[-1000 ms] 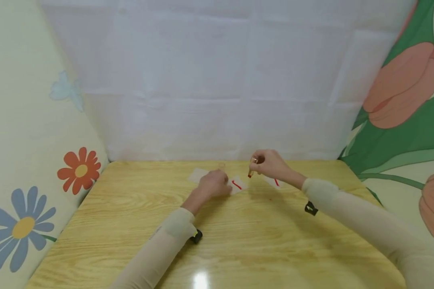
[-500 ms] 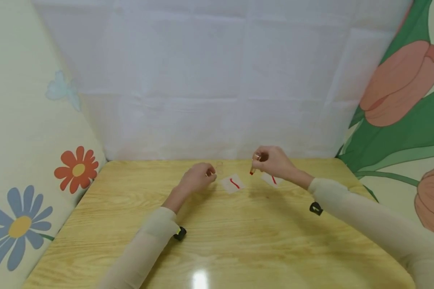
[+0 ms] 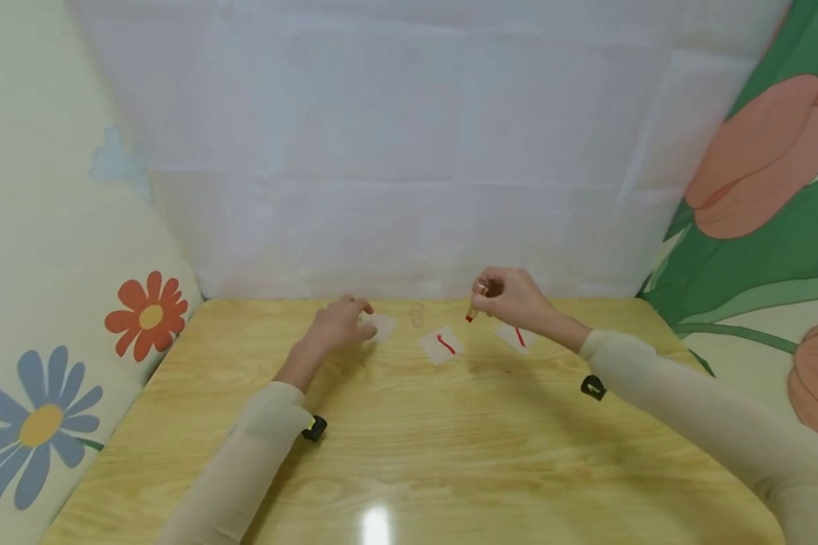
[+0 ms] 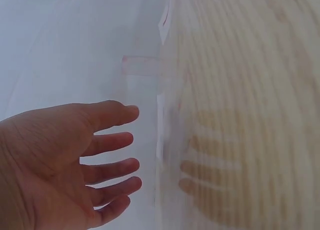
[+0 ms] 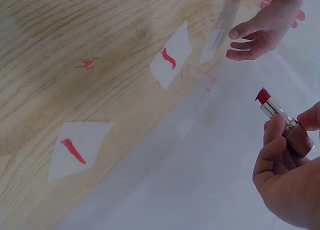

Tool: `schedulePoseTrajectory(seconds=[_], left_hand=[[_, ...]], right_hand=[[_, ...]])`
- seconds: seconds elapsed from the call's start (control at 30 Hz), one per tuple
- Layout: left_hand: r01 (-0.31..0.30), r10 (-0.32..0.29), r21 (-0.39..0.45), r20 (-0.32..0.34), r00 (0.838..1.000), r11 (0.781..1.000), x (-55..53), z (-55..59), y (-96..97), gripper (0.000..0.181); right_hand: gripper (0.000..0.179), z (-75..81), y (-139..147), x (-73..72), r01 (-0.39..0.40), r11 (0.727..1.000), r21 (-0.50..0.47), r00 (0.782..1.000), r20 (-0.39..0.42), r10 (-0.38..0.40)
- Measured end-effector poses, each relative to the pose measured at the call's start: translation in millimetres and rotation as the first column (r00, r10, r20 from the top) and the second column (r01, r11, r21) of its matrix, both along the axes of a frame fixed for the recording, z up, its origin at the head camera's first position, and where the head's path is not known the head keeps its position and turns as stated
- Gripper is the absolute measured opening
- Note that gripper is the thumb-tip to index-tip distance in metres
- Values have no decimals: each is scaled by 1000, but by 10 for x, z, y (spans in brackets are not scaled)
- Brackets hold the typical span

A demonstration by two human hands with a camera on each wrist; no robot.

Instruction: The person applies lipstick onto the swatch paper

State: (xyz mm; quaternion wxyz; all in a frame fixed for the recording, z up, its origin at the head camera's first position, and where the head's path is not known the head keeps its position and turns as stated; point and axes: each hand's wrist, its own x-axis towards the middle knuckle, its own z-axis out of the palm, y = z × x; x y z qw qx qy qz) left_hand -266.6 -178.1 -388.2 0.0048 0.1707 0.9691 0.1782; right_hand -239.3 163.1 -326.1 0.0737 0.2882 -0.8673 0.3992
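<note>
My right hand (image 3: 514, 297) pinches a lipstick (image 5: 275, 107) with a gold and silver case, its red tip bare and angled down above the table. Fingers spread and holding nothing, my left hand (image 3: 334, 325) hovers beside a blank white paper (image 3: 380, 326). Between the hands lies a second white paper (image 3: 441, 345) with a red streak across it. A third paper (image 3: 516, 337), also streaked red, is below the right hand. A clear cap (image 3: 417, 315) stands behind the middle paper; the right wrist view shows it as a transparent tube with pinkish edges.
The wood-grain table (image 3: 395, 424) meets a white cloth backdrop (image 3: 395, 151) at its far edge. A small red smudge (image 5: 89, 63) marks the tabletop. Flower-printed panels (image 3: 757, 159) close in the sides.
My left hand has let go of the middle paper and moved left to the blank one, its fingers opening out. The right hand, still holding the lipstick, has risen slightly.
</note>
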Motion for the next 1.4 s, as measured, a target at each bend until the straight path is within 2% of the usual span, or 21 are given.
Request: schedulePoseTrajectory(seconds=[0.27, 0.37, 0.6, 0.87, 1.2, 1.4], left_hand=[[-9, 19, -69, 149, 989, 998, -39, 36, -93, 54], [-18, 32, -82, 171, 985, 996, -44, 27, -122, 52], [-34, 45, -69, 164, 985, 997, -26, 2, -168, 48], [-45, 52, -77, 99, 994, 996, 7, -37, -124, 44], [-76, 81, -76, 69, 994, 994, -19, -79, -126, 43], [-79, 86, -97, 70, 994, 992, -19, -63, -112, 43]], right_hand=[[8, 18, -190, -55, 1, 1000, -9, 1000, 16, -1], [10, -15, -274, -89, -8, 1000, -28, 999, 33, 9], [14, -112, -481, -201, -11, 999, -45, 998, 64, 14], [15, -184, -696, -319, -25, 995, -94, 993, 115, 36], [10, -358, -990, -484, 14, 992, -128, 987, 160, 7], [11, -485, -1195, -561, -23, 984, -177, 985, 165, 53]])
